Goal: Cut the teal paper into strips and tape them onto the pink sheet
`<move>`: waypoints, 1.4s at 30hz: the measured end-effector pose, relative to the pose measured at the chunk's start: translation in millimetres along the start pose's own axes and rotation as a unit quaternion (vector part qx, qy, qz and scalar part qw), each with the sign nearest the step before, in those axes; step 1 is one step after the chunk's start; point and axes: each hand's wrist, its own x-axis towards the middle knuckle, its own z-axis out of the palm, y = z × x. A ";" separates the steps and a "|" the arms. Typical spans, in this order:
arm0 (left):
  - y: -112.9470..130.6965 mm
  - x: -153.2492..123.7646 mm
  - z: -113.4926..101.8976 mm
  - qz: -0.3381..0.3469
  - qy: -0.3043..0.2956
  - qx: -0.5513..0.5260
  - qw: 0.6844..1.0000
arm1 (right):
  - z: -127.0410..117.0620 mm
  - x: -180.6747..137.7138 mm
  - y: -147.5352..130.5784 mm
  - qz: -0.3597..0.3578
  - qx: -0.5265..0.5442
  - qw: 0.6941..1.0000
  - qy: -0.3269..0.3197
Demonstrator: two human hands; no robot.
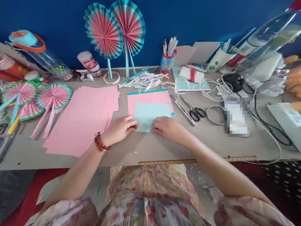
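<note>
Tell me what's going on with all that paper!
A person has both hands on a pale blue sheet, the left hand at its lower left corner and the right hand at its lower right. It partly covers a blue-edged pink sheet. A pile of pink paper lies to the left, scissors to the right.

The sheet (152,111) before me is plain pale blue. Just beyond it I see pink paper (149,96) edged in teal; left of it, my paper stack (90,121) is solid pink. Farther past the sheet, two fans (103,34) shade from pink to teal rims. To its right, my scissors (198,114) have black handles; on its near side, my clothing (145,191) is floral, cream and red.
</note>
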 end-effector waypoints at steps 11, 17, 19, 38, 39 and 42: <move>2.9 -1.2 -1.6 0.001 0.009 0.001 1.000 | 1.4 -3.0 -4.0 0.050 0.035 0.997 0.048; 3.2 -1.6 -2.4 0.004 0.008 -0.006 1.000 | 2.9 -7.2 -2.2 0.027 0.060 0.995 0.079; 3.9 -1.6 -3.7 0.006 0.003 -0.011 1.000 | 4.6 -8.1 -1.6 0.005 0.053 0.995 0.087; 40.3 -12.1 17.8 -0.002 0.119 0.193 0.974 | 26.2 -34.7 -4.6 -0.117 -0.187 0.954 0.202; 46.7 -13.2 24.5 0.045 0.104 0.208 0.972 | 26.5 -34.6 -4.3 -0.117 -0.180 0.956 0.199; 55.4 -17.0 44.1 0.103 0.047 0.227 0.967 | 25.8 -34.9 -4.3 -0.111 -0.167 0.961 0.192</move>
